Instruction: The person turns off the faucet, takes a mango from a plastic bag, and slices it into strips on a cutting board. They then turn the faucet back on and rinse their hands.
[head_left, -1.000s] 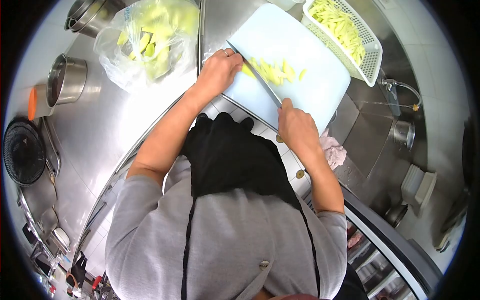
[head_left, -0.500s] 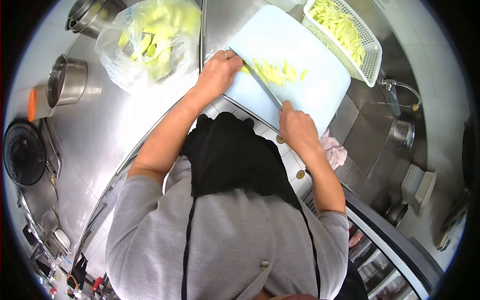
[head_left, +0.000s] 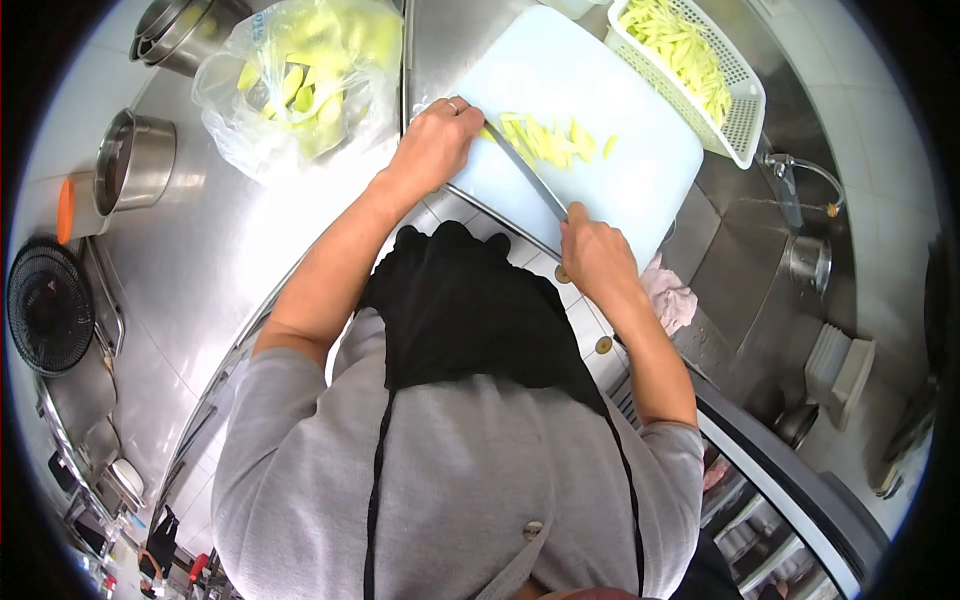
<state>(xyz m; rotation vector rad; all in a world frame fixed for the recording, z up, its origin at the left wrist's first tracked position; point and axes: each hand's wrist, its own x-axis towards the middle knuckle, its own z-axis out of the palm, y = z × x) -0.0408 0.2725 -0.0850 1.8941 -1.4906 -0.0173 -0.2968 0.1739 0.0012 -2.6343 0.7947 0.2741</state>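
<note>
My right hand point(head_left: 597, 252) grips the handle of a kitchen knife point(head_left: 530, 175), whose blade lies slantwise over the light blue cutting board point(head_left: 590, 75). At the blade's tip, my left hand point(head_left: 442, 140) has its fingers curled down at the board's left edge. A sliver of a pale green vegetable piece point(head_left: 487, 132) shows by these fingertips; the fingers cover the rest. Just beyond the blade lie cut pale green strips point(head_left: 550, 143), with one strip point(head_left: 609, 147) a little apart on the right.
A white perforated basket point(head_left: 742, 125) of cut strips stands behind the board. To the left, a clear plastic bag point(head_left: 225, 120) holds larger green pieces on the steel counter point(head_left: 250, 215). On the right are a pink cloth point(head_left: 670, 297), a sink point(head_left: 730, 285) and a tap point(head_left: 785, 190).
The hands and knife stay almost in place. A few cut strips beside the blade have shifted slightly; the whole view has moved a little.
</note>
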